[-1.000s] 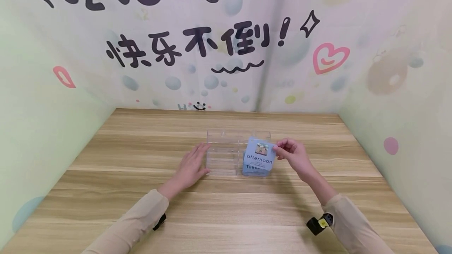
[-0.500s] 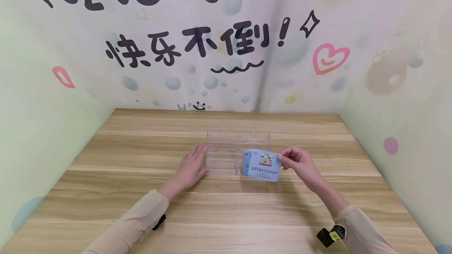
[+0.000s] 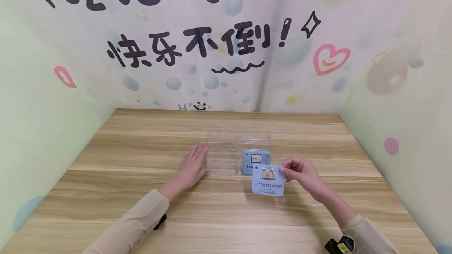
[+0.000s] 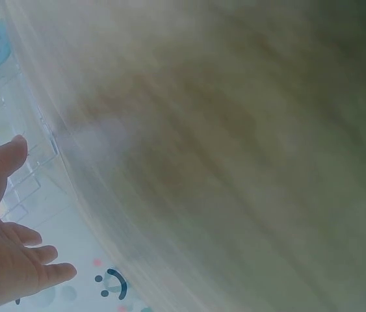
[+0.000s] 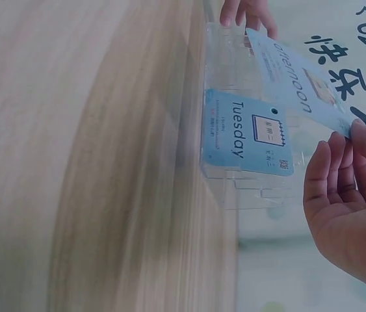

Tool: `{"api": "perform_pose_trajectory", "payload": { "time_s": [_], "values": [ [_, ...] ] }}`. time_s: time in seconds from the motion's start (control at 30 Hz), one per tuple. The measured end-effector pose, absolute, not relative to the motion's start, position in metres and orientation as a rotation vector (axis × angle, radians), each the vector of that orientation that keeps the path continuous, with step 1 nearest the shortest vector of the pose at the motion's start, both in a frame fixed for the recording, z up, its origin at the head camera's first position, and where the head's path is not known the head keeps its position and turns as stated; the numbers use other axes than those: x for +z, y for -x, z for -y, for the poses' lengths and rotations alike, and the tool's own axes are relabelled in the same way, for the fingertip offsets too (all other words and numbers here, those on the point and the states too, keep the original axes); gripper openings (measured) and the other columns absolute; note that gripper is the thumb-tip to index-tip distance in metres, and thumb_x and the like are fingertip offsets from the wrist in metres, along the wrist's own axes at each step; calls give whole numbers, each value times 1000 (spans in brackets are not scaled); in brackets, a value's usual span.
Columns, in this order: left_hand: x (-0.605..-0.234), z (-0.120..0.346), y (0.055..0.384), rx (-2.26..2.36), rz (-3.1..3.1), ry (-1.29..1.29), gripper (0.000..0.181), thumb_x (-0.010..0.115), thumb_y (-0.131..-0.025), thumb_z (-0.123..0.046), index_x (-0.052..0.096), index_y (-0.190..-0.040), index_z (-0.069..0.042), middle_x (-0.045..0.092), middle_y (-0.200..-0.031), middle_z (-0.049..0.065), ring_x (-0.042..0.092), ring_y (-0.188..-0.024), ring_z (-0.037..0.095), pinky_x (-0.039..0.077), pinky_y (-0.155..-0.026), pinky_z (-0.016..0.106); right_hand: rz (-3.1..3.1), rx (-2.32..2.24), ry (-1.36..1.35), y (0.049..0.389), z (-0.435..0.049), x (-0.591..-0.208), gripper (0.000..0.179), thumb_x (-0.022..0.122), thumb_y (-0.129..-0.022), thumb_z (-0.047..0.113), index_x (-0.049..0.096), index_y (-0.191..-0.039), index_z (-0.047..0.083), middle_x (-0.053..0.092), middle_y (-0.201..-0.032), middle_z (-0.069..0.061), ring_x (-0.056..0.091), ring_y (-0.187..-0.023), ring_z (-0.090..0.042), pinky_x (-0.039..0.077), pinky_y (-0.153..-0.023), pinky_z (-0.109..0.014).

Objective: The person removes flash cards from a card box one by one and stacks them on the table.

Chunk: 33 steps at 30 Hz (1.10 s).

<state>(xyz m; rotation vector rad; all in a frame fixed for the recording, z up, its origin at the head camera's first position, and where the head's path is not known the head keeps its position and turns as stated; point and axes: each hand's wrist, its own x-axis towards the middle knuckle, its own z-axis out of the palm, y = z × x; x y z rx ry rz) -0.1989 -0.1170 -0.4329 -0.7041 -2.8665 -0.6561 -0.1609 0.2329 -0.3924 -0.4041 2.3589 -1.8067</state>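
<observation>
At the left end of the clear holder (image 3: 222,163), left hand (image 3: 188,169): fingers and thumb are extending against the end wall and gripping nothing; the hand is probably steadying the holder against sliding.
In front of the holder's right half, afternoon card (image 3: 267,181): this blue card is hanging apart from the holder, seemingly above the table (image 3: 212,214), its printed face pointing towards the person so that picture and word are showing.
To the right front of the holder, right hand (image 3: 305,177): thumb and index finger are pinching the afternoon card's upper right corner, the other fingers curling; this corner hold is likely leaving the print uncovered.
Within the holder's right front compartment, Tuesday card (image 5: 248,133): it is standing face outward, the compartment presumably keeping it upright; in the head view the afternoon card is hiding part of it. Whether more cards are standing behind cannot be told.
Behind the holder, printed backdrop (image 3: 155,93): it is rising beyond the table's far edge, bearing black lettering.
</observation>
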Motion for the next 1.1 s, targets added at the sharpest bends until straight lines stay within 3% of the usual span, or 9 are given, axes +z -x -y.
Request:
{"api": "perform_pose_trajectory", "payload": {
  "time_s": [0.3, 0.83, 1.1],
  "values": [
    [-435, 118, 200, -632, 2856, 719, 79, 66, -83, -21, 18, -144, -9, 24, -144, 25, 25, -130, 42, 24, -101, 61, -2325, -1729, 332, 152, -241, -401, 22, 60, -87, 14, 54, -94, -7, 61, -81, -6, 54, -68, -11, 52, -62, -28],
    [-435, 119, 200, -636, 2844, 726, 79, 67, -82, -22, 19, -144, -9, 25, -143, 25, 26, -129, 42, 26, -102, 58, -2146, -1744, 267, 140, -252, -428, 17, 60, -87, 14, 55, -92, -1, 61, -77, 0, 54, -65, -7, 50, -60, -21],
    [-434, 119, 200, -645, 2843, 729, 80, 67, -81, -22, 19, -144, -8, 25, -143, 26, 26, -129, 43, 25, -102, 59, -2132, -1716, 247, 137, -252, -436, 25, 61, -86, 17, 53, -94, -6, 57, -75, -3, 52, -62, -8, 48, -56, -20]
  ]
}}
